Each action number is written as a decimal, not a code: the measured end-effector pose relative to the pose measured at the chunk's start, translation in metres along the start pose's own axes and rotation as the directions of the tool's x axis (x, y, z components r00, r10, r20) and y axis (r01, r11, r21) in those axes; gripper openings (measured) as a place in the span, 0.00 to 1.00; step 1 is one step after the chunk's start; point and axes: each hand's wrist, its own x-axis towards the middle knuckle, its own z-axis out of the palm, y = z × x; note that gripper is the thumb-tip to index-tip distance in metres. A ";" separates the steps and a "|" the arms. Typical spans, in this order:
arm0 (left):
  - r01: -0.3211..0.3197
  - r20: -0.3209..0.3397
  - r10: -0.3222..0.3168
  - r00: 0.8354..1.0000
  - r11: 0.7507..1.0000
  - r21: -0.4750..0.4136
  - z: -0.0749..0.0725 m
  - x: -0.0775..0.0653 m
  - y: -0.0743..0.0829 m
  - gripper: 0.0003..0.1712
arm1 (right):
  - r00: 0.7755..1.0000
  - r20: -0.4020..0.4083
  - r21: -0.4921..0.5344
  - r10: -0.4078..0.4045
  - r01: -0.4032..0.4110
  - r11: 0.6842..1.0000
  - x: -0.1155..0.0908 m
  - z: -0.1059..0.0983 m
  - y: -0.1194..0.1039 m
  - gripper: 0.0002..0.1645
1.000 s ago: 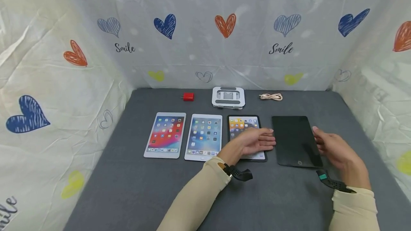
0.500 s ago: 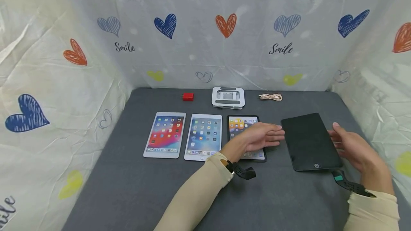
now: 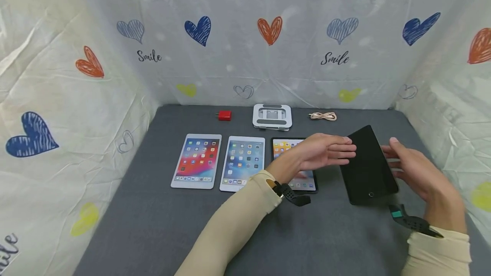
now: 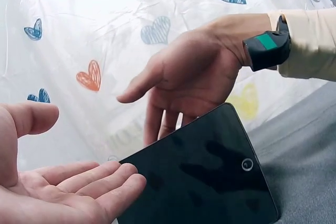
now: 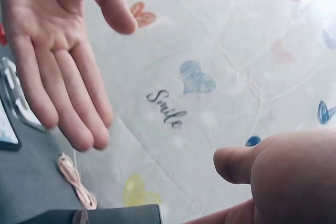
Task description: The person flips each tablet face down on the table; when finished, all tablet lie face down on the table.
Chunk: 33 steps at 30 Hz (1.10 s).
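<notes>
A black tablet with a dark screen leans on a slant at the right of the grey table, its far corner raised. My right hand is at its right edge, thumb up and clear of it. In the left wrist view the right fingers pass behind the upper edge of the tablet. My left hand, palm facing right and fingers straight, overlaps the tablet's left edge in the head view. The left thumb stays apart from the tablet. Under the left hand and wrist lies a black-framed tablet with a lit screen, partly hidden.
Two white-framed tablets with lit screens lie to the left. Along the back are a red charger plug, a white folded stand and a coiled pale cable. A heart-printed sheet hangs behind and at both sides.
The dark tablet has shifted right from its flat spot, turned, and tilted with its far end higher. My left hand has followed rightward and forward; the right hand moved right, then slightly back left.
</notes>
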 end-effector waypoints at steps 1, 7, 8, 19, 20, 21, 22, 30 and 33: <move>0.001 0.006 -0.001 1.000 1.000 0.003 0.001 0.000 0.001 0.28 | 1.000 0.001 0.004 -0.009 0.009 1.000 -0.001 0.002 -0.003 0.55; -0.011 0.023 0.011 1.000 1.000 0.003 0.007 -0.001 0.007 0.29 | 0.999 -0.003 0.020 -0.050 0.050 0.999 -0.003 0.016 -0.019 0.53; -0.014 0.017 0.014 1.000 1.000 -0.003 0.007 -0.001 0.008 0.29 | 0.999 -0.002 0.019 -0.053 0.053 0.998 -0.002 0.018 -0.022 0.53; -0.043 -0.085 0.041 0.995 0.999 -0.022 0.006 -0.014 0.013 0.27 | 0.989 0.039 0.040 -0.143 0.141 0.989 0.004 0.045 -0.039 0.51; -0.046 -0.095 0.044 0.994 0.999 -0.016 0.004 -0.016 0.013 0.28 | 0.987 0.048 0.041 -0.157 0.155 0.987 0.005 0.047 -0.040 0.51; -0.048 -0.104 0.047 0.993 0.999 -0.008 0.003 -0.018 0.013 0.28 | 0.984 0.056 0.044 -0.169 0.166 0.985 0.006 0.050 -0.041 0.50; -0.051 -0.111 0.050 0.993 0.999 -0.002 0.002 -0.020 0.013 0.28 | 0.982 0.063 0.047 -0.180 0.177 0.983 0.007 0.052 -0.042 0.50; -0.063 -0.193 0.049 0.980 0.996 -0.070 -0.011 -0.035 0.008 0.30 | 0.981 0.075 0.016 -0.179 0.179 0.984 0.019 0.062 -0.033 0.51; -0.040 -0.216 0.015 0.976 0.993 -0.110 -0.017 -0.039 0.006 0.34 | 0.989 0.081 0.024 -0.122 0.120 0.992 0.027 0.064 -0.022 0.54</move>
